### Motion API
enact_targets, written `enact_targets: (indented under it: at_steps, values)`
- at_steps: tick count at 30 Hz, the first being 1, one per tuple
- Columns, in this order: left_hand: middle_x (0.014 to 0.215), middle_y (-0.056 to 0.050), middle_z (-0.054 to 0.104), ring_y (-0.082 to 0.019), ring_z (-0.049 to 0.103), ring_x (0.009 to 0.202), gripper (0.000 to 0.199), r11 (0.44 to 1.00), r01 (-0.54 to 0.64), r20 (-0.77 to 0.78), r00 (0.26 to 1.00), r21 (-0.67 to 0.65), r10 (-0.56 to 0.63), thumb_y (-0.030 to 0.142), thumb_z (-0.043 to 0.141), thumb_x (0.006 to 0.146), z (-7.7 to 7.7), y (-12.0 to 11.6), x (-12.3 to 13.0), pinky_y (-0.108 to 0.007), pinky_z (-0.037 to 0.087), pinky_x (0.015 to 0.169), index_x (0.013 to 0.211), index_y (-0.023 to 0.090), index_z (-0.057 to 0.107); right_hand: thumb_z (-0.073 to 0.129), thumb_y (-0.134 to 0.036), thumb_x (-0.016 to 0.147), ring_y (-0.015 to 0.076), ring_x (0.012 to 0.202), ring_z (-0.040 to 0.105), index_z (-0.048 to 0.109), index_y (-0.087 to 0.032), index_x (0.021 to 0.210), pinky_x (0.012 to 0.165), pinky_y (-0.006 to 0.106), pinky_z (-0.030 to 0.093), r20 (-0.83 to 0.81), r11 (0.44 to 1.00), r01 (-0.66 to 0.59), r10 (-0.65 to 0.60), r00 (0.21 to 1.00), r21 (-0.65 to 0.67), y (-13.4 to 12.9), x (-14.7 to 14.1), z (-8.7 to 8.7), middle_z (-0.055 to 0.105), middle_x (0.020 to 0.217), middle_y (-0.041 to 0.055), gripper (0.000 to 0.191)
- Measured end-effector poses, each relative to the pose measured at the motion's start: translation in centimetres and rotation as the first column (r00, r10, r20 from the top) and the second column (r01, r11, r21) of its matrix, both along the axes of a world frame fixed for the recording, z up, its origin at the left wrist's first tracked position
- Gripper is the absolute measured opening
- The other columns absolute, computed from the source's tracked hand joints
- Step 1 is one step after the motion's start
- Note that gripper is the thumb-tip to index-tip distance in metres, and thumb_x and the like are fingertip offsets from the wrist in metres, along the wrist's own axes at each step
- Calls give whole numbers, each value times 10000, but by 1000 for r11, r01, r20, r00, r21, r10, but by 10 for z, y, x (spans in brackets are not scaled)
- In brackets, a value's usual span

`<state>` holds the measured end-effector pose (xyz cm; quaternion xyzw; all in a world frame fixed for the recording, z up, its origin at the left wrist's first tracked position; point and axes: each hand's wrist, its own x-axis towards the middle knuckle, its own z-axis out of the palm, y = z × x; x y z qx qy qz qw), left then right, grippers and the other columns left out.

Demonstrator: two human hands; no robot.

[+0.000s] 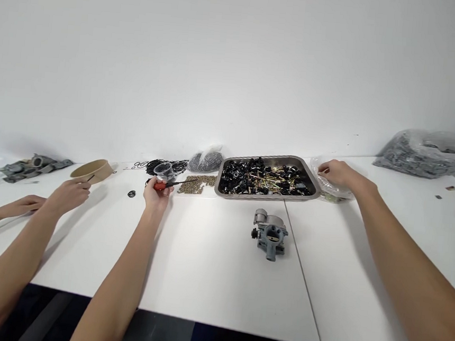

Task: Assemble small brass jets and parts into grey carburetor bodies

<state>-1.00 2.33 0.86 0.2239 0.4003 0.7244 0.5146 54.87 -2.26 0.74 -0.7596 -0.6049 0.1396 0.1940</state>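
My left hand (pixel 156 199) is wrapped round the red handle of a screwdriver (pixel 159 186), whose dark shaft points right over a pile of small brass parts (pixel 194 185). Over a clear plastic bag (pixel 335 192) at the tray's right end is my right hand (pixel 340 175), fingers curled and pinched together. What lies between those fingertips is hidden. A grey metal carburetor (pixel 271 235) stands on the white table in front of the metal tray (pixel 265 197), apart from both hands. Black and brass-coloured fittings fill the tray.
A co-worker's hands (pixel 68 196) are at the left, near a tan ring-shaped container (pixel 99 171). Behind my left hand are a clear cup (pixel 164 171) and black rubber rings (pixel 152 166). Bags of parts (pixel 412 155) stand by the wall; more carburetor bodies (pixel 32 166) lie far left.
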Motion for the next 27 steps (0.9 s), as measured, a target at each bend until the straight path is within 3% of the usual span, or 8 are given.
enact_targets:
  at_steps: [3,10,15,20,27]
  values:
    - [567,-3,537,-73,319,355,261,999,28,-22,999,17,-27,239,505,888,0,0,3,-266,394,451,642,177,445,583,-58,750,292,1123,637,686,-120,1187,921,340,504,20,1000,7,-7,1000,-29,2,-2,-6,653,1287,180,453]
    - [569,0,536,-69,313,339,249,995,92,-59,994,31,-90,253,536,865,-1,-1,6,-249,379,421,644,169,458,555,-74,741,251,937,665,713,-154,958,843,325,504,64,996,13,-7,998,-93,-5,-8,-4,723,1077,141,281]
    - [582,0,541,-70,312,339,234,994,103,-70,992,32,-101,240,533,860,-3,0,7,-248,374,405,651,169,455,535,-50,699,284,997,636,700,-183,961,854,374,493,120,993,88,-78,990,-84,-10,-8,0,700,1121,153,337]
    - [592,1,542,-70,319,347,218,993,116,-70,991,23,-114,244,548,855,-4,-1,6,-240,379,404,671,172,453,574,-56,685,343,1028,611,694,-143,946,808,403,454,154,984,150,-134,979,-98,-16,-15,7,666,1133,252,300]
    - [597,2,533,-68,315,339,218,993,118,-46,992,2,-117,241,559,848,-2,-2,7,-242,378,405,672,172,451,596,-149,776,303,922,623,714,-152,1011,735,377,433,97,976,198,-189,977,-94,-24,-20,18,661,1125,232,263]
